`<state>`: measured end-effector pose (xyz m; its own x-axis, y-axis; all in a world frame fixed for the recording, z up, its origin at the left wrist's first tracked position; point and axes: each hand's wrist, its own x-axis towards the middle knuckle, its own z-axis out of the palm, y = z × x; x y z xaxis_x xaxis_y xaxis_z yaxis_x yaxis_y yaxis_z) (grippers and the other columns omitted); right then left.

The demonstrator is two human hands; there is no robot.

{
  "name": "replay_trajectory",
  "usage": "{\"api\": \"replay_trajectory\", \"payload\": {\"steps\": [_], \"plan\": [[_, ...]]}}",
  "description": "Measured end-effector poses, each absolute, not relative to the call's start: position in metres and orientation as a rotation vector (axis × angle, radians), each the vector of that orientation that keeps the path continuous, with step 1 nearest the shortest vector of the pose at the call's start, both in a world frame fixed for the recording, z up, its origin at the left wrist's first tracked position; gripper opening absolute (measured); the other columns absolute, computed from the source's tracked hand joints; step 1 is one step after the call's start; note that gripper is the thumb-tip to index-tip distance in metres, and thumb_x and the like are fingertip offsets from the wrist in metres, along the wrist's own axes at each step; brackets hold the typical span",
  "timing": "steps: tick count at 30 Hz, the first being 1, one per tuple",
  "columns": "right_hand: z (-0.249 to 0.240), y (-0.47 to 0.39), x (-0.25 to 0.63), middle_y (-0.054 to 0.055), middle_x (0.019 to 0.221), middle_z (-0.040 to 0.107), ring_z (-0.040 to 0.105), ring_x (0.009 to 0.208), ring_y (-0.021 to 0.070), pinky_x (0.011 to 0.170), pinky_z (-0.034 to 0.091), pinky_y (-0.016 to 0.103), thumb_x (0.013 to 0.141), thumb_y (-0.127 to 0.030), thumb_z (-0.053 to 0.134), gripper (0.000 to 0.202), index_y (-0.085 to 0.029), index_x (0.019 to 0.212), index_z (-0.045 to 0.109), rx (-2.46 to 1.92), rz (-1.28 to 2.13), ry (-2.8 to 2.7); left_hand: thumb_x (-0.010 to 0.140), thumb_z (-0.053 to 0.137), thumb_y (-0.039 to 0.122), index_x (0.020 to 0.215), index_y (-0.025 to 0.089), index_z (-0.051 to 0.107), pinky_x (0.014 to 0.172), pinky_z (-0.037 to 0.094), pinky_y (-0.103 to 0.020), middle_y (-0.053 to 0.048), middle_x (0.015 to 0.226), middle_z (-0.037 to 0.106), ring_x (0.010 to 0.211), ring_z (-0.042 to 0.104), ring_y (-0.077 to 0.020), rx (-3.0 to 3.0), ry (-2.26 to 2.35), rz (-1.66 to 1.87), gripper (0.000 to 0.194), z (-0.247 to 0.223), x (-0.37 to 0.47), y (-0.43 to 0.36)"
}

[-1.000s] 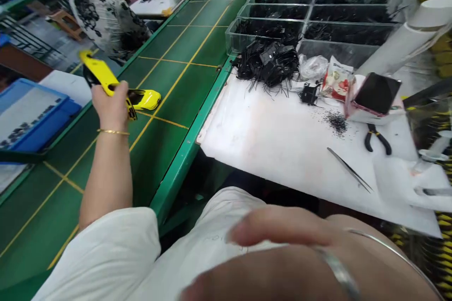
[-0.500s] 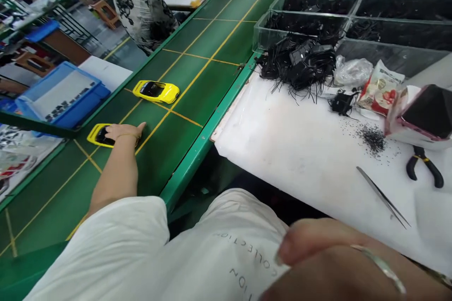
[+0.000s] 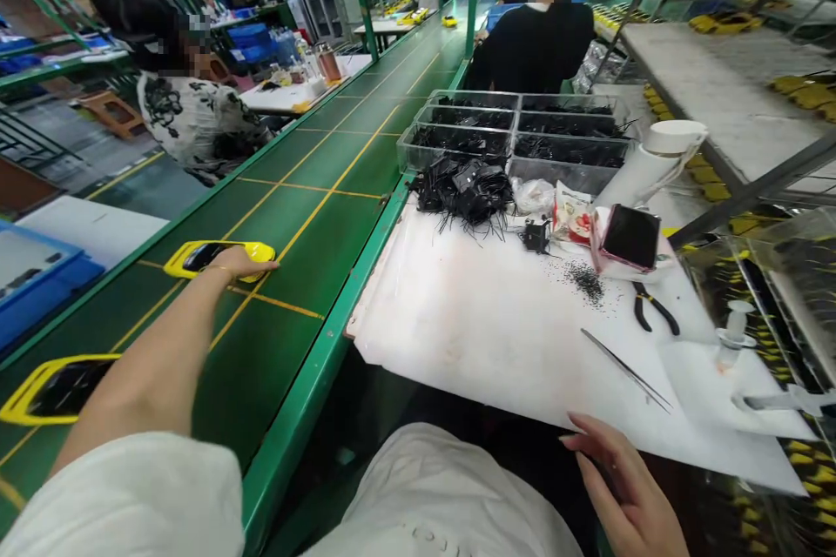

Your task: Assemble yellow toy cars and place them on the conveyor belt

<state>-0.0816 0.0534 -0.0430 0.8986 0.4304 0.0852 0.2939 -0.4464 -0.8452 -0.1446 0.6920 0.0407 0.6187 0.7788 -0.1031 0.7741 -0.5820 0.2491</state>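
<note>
My left hand (image 3: 235, 265) reaches over the green conveyor belt (image 3: 313, 244), its fingers laid over a yellow toy car body (image 3: 186, 257) with a black middle. That car still rests on the belt. Closer to me, a second yellow toy car body (image 3: 58, 392) is partly hidden by my forearm. My right hand (image 3: 623, 487) holds nothing, its fingers loosely bent and apart, at the front edge of the white worktable (image 3: 470, 322). Tweezers (image 3: 625, 370) lie on the tabletop beyond it, with black-handled pliers (image 3: 653, 309) farther back.
Clear divided bins (image 3: 457, 139) of black wired parts stand behind a pile of the same parts (image 3: 467, 191). Tiny black bits (image 3: 586, 281), a phone (image 3: 630, 237), a white bottle (image 3: 653, 161) and a syringe-like item (image 3: 735, 335) are on the table. Co-workers (image 3: 532, 48) sit along the belt.
My left hand has gone from the nearer yellow car to the farther one. The right hand has moved out toward the table edge. My view has lifted and turned right.
</note>
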Motion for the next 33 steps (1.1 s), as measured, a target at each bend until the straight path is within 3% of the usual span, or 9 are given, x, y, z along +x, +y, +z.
{"api": "replay_trajectory", "payload": {"steps": [3,6,9,14,18,21,26,30,33], "plan": [[-0.047,0.047,-0.082,0.009,0.11,0.064,0.068,0.093,0.0201,0.075,0.06,0.026,0.093,-0.035,0.054,0.031,-0.025,0.122,0.058,-2.01,0.187,-0.429,0.053,0.073,0.071,0.063,0.016,0.051,0.063,0.041,-0.029,-0.001,0.053,0.05,0.067,0.058,-0.0246,2.648,1.222,-0.091,0.06,0.052,-0.132,0.672],[-0.028,0.075,-0.074,0.009,0.115,0.061,0.066,0.096,0.0195,0.084,0.057,0.029,0.093,-0.037,0.054,0.028,-0.025,0.118,0.061,-1.932,0.204,-0.412,0.062,0.068,0.071,0.096,0.015,0.061,0.071,0.045,-0.03,-0.007,0.087,0.066,0.081,0.062,-0.025,2.709,0.934,-0.094,0.066,0.067,-0.114,0.615],[-0.003,0.113,-0.064,0.009,0.117,0.06,0.064,0.095,0.0188,0.086,0.054,0.031,0.094,-0.038,0.053,0.028,-0.024,0.116,0.062,-1.816,0.284,-0.512,0.062,0.07,0.069,0.129,0.017,0.049,0.092,0.047,-0.037,-0.012,0.122,0.061,0.106,0.059,-0.0304,2.676,0.293,-0.055,0.087,0.083,-0.102,0.527],[0.011,0.148,-0.059,0.014,0.13,0.057,0.062,0.107,0.0224,0.094,0.052,0.039,0.094,-0.052,0.047,0.054,-0.022,0.139,0.044,-1.519,0.543,-0.5,0.049,0.08,0.07,0.14,0.018,0.039,0.109,0.041,-0.044,-0.018,0.136,0.052,0.122,0.053,-0.0351,2.368,-0.25,-0.139,0.113,0.056,-0.105,0.384],[0.004,0.147,-0.076,0.013,0.127,0.059,0.058,0.116,0.0256,0.097,0.05,0.039,0.089,-0.053,0.056,0.062,-0.021,0.139,0.039,-1.362,0.659,-0.392,0.051,0.076,0.074,0.135,0.014,0.045,0.099,0.047,-0.047,-0.021,0.121,0.06,0.108,0.059,-0.0351,2.296,-0.575,-0.076,0.107,0.009,-0.12,0.335],[-0.005,0.144,-0.094,0.011,0.13,0.056,0.058,0.113,0.0235,0.097,0.049,0.038,0.089,-0.041,0.06,0.061,-0.022,0.142,0.035,-1.46,0.633,-0.349,0.06,0.068,0.076,0.115,0.018,0.061,0.086,0.05,-0.043,-0.015,0.1,0.066,0.092,0.061,-0.0294,2.352,-0.674,0.087,0.08,0.007,-0.112,0.349],[-0.008,0.142,-0.098,0.013,0.13,0.054,0.056,0.111,0.0228,0.097,0.048,0.04,0.089,-0.04,0.058,0.065,-0.02,0.146,0.032,-1.626,0.532,-0.596,0.085,0.051,0.059,0.1,0.019,0.061,0.09,0.042,-0.036,-0.011,0.108,0.061,0.102,0.053,-0.0248,2.29,-0.09,0.352,0.045,0.026,-0.016,0.382],[-0.001,0.11,-0.05,0.017,0.145,0.04,0.037,0.136,0.0293,0.114,0.03,0.051,0.094,-0.049,0.047,0.057,-0.019,0.142,0.041,-2.075,-0.099,-0.466,0.084,0.042,0.062,0.064,0.018,0.049,0.063,0.034,-0.027,0.0,0.062,0.048,0.065,0.044,-0.0155,2.143,-0.099,-0.153,0.049,0.004,0.049,0.363],[0.0,0.076,0.007,0.021,0.153,0.024,0.021,0.144,0.0297,0.117,0.021,0.054,0.095,-0.045,0.043,0.064,-0.012,0.147,0.029,-2.278,-0.686,-0.163,0.084,0.042,0.06,0.061,0.018,0.043,0.059,0.027,-0.026,0.003,0.058,0.039,0.06,0.036,-0.0122,2.08,-0.137,-0.144,0.048,-0.013,0.056,0.35]]}}
